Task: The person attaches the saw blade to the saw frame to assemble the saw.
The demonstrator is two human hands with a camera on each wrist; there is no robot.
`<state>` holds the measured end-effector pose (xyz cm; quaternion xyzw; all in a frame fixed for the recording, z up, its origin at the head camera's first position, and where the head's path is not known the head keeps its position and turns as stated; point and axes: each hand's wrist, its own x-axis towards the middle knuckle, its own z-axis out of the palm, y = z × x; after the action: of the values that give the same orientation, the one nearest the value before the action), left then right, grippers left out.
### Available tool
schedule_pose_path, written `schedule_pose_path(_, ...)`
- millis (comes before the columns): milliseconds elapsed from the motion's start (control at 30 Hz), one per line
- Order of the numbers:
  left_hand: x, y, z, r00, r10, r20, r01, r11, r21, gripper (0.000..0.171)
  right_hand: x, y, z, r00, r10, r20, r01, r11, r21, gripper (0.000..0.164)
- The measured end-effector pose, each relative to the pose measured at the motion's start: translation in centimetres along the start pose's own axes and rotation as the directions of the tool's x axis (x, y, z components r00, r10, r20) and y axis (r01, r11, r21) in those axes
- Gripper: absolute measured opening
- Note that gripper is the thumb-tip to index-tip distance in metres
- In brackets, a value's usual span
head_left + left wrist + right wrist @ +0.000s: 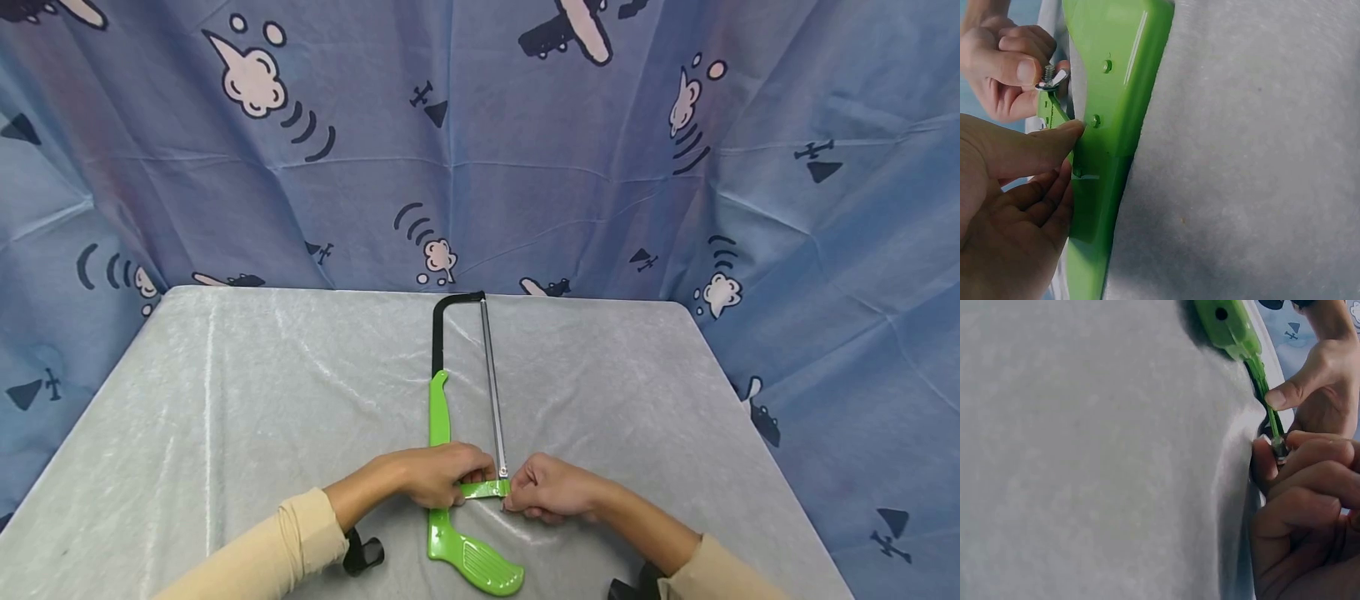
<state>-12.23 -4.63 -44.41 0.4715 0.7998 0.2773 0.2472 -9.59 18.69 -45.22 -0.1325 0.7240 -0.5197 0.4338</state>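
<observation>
A hacksaw (439, 408) lies on the table, its green grip (483, 565) toward me and its black bow (438, 333) pointing away. The silver blade (492, 392) runs along its right side. My left hand (435, 475) grips the green frame near the short crosspiece (483, 489), thumb on top. At the crosspiece's right end, my right hand (555, 487) pinches a metal wing nut (1059, 79) between thumb and fingers. A threaded bolt end (1049, 72) sticks out through the nut in the left wrist view. In the right wrist view my curled fingers (1310, 512) cover most of the nut.
A pale grey velvety cloth (300, 400) covers the table, with a few creases. Behind and beside it hangs a blue curtain (525, 167) printed with planes and clouds. Black wrist straps (363, 554) sit at both sleeves.
</observation>
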Motion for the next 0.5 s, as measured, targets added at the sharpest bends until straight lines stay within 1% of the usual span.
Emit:
schedule_pose_path(67, 0.03, -0.01, 0.01, 1.0, -0.001, -0.003, 0.001, 1.0, 0.003, 0.039, 0.07, 0.09, -0.11, 1.0, 0.002, 0.012, -0.002, 1.0, 0.013, 0.028)
schedule_pose_path(300, 0.13, -0.1, 0.07, 1.0, -0.017, -0.001, 0.017, 1.0, 0.002, 0.039, 0.28, 0.43, -0.41, 1.0, -0.006, 0.012, 0.006, 1.0, 0.01, 0.016)
schedule_pose_path(500, 0.21, -0.18, 0.06, 1.0, -0.025, 0.004, 0.025, 1.0, -0.006, 0.038, 0.2, 0.61, -0.74, 0.998, -0.02, 0.056, 0.016, 0.997, 0.07, 0.022)
